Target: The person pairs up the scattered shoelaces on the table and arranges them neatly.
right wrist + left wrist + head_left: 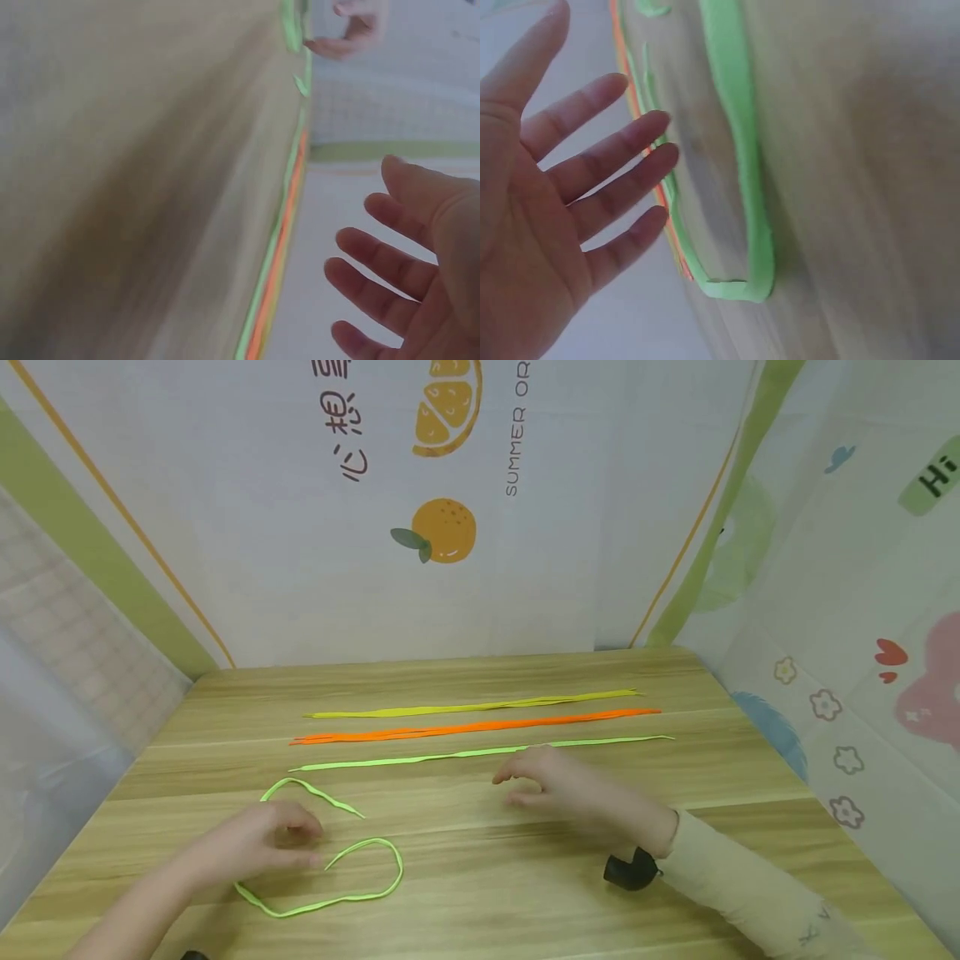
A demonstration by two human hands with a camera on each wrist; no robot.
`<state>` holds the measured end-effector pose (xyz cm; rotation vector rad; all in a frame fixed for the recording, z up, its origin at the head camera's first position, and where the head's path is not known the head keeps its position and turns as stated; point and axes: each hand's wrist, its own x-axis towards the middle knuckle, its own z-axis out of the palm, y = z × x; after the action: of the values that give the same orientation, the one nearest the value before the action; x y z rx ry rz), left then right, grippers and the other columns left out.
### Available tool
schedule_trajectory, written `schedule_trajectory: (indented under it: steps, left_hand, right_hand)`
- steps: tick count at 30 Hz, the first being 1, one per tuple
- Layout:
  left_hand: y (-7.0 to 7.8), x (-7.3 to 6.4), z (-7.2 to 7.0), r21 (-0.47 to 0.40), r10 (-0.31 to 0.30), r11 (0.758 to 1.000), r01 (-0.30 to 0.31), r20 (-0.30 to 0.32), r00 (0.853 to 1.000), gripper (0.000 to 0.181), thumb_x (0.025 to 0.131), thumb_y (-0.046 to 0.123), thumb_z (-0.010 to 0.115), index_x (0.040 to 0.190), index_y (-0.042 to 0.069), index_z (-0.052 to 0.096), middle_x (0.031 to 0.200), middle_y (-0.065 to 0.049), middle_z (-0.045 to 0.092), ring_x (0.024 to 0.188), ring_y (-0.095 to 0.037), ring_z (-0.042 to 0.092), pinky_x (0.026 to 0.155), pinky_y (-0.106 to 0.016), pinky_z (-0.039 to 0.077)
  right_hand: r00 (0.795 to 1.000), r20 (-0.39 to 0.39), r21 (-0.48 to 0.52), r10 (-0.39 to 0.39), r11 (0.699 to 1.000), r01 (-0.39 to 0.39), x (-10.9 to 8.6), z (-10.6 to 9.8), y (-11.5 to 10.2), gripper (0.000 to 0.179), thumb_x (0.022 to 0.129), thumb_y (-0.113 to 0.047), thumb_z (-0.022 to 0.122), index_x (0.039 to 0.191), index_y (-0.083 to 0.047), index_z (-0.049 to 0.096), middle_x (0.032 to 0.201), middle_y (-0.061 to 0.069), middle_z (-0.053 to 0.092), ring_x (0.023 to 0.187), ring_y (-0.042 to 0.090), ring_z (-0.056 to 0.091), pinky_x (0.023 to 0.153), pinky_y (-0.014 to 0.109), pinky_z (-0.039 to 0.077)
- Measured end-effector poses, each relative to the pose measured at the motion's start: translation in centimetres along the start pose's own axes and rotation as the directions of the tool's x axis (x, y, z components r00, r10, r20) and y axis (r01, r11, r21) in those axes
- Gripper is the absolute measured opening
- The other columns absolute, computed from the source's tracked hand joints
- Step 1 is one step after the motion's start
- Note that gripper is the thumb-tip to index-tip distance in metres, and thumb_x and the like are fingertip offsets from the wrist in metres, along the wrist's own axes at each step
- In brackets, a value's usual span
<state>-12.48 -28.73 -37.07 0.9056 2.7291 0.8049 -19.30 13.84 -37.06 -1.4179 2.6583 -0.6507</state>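
Note:
A loose light-green shoelace [341, 900] curves across the wooden table at the left, partly hidden by my left hand [258, 847]. That hand hovers above the lace; its palm and spread fingers hold nothing in the left wrist view. My right hand [562, 785], fingers loosely bent and apart, hangs over the table just in front of a straight light-green shoelace [405, 761]. Nothing lies in its grasp in the right wrist view. Beyond that lace, an orange shoelace [487, 725] and a yellow shoelace [420, 711] stretch out roughly parallel, each with two strands side by side.
A black curved piece [632, 870] shows beside the right wrist. The wooden table [480, 918] meets a printed cloth [525, 602] at its far edge, and another patterned cloth [795, 610] hangs along the right side.

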Motion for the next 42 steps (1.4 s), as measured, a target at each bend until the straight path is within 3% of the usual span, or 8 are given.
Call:
schedule_trajectory:
  steps: [3,6,8,9,15,23,33,42]
  left_hand:
    - [0.2,-0.2,0.6,0.063,0.093,0.994,-0.091,-0.035,0.995,0.031,0.080,0.044,0.075,0.099,0.021,0.068,0.100,0.015,0.059,0.092,-0.007,0.056,0.077,-0.030,0.048]
    - [0.2,-0.2,1.1,0.165,0.255,0.957,-0.240,-0.079,0.964,0.028,0.076,0.043,0.079,0.094,0.025,0.068,0.095,0.018,0.059,0.087,-0.006,0.054,0.073,-0.030,0.046]
    - [0.2,-0.1,1.4,0.229,0.324,0.927,-0.297,-0.089,0.942,0.029,0.074,0.044,0.080,0.092,0.026,0.068,0.095,0.018,0.058,0.086,-0.006,0.054,0.071,-0.032,0.045]
    - [0.2,-0.1,1.4,0.243,0.332,0.921,-0.303,-0.086,0.939,0.030,0.073,0.045,0.080,0.092,0.027,0.068,0.095,0.019,0.058,0.086,-0.007,0.054,0.071,-0.032,0.045]
    - [0.5,-0.6,2.0,0.301,0.283,0.920,-0.253,-0.059,0.957,0.034,0.069,0.053,0.079,0.092,0.030,0.067,0.101,0.018,0.056,0.092,-0.011,0.054,0.077,-0.042,0.039]
    - [0.8,-0.4,3.1,0.404,0.380,0.862,-0.306,-0.118,0.917,0.044,0.063,0.060,0.078,0.090,0.028,0.065,0.102,0.015,0.054,0.095,-0.012,0.051,0.084,-0.040,0.028]
    - [0.7,0.0,4.0,0.474,0.475,0.801,-0.366,-0.130,0.871,0.046,0.058,0.047,0.084,0.092,0.025,0.062,0.102,0.013,0.052,0.095,-0.014,0.050,0.089,-0.037,0.022]
    - [0.7,0.1,4.3,0.501,0.513,0.770,-0.396,-0.116,0.851,0.041,0.058,0.038,0.084,0.088,0.024,0.060,0.096,0.016,0.048,0.089,-0.006,0.045,0.084,-0.034,0.027]
  right_hand:
    - [0.999,0.008,-0.068,-0.034,0.997,0.035,0.2,0.6,-0.7,0.029,0.093,-0.035,0.064,0.117,-0.019,0.065,0.117,-0.010,0.058,0.104,0.014,0.054,0.091,0.033,0.042]
    - [0.998,0.020,-0.110,-0.060,0.992,0.062,0.6,1.4,-1.4,0.028,0.092,-0.037,0.065,0.115,-0.021,0.066,0.117,-0.008,0.057,0.110,0.015,0.051,0.097,0.036,0.036]
    - [0.997,0.033,-0.131,-0.067,0.989,0.071,0.8,1.9,-1.8,0.027,0.092,-0.037,0.064,0.115,-0.023,0.066,0.120,-0.007,0.056,0.114,0.017,0.048,0.100,0.039,0.032]
    - [0.996,0.039,-0.136,-0.075,0.988,0.080,0.9,2.1,-1.9,0.027,0.092,-0.037,0.065,0.115,-0.023,0.066,0.121,-0.006,0.056,0.115,0.018,0.048,0.101,0.040,0.031]
    - [0.980,0.053,-0.221,-0.192,0.955,0.199,2.1,2.9,-3.2,0.028,0.091,-0.037,0.066,0.116,-0.024,0.066,0.127,-0.001,0.053,0.119,0.020,0.045,0.103,0.043,0.028]
    - [0.955,0.098,-0.289,-0.279,0.910,0.296,3.5,3.8,-5.0,0.035,0.090,-0.039,0.067,0.121,-0.024,0.064,0.132,0.001,0.049,0.122,0.018,0.042,0.104,0.041,0.027]
    - [0.923,0.138,-0.367,-0.360,0.847,0.385,4.8,6.0,-6.0,0.045,0.090,-0.049,0.062,0.130,-0.028,0.059,0.133,-0.001,0.050,0.123,0.017,0.039,0.099,0.038,0.028]
    - [0.900,0.188,-0.377,-0.392,0.817,0.435,6.0,6.5,-6.7,0.046,0.091,-0.050,0.059,0.131,-0.029,0.058,0.133,-0.001,0.050,0.122,0.015,0.042,0.099,0.034,0.029]
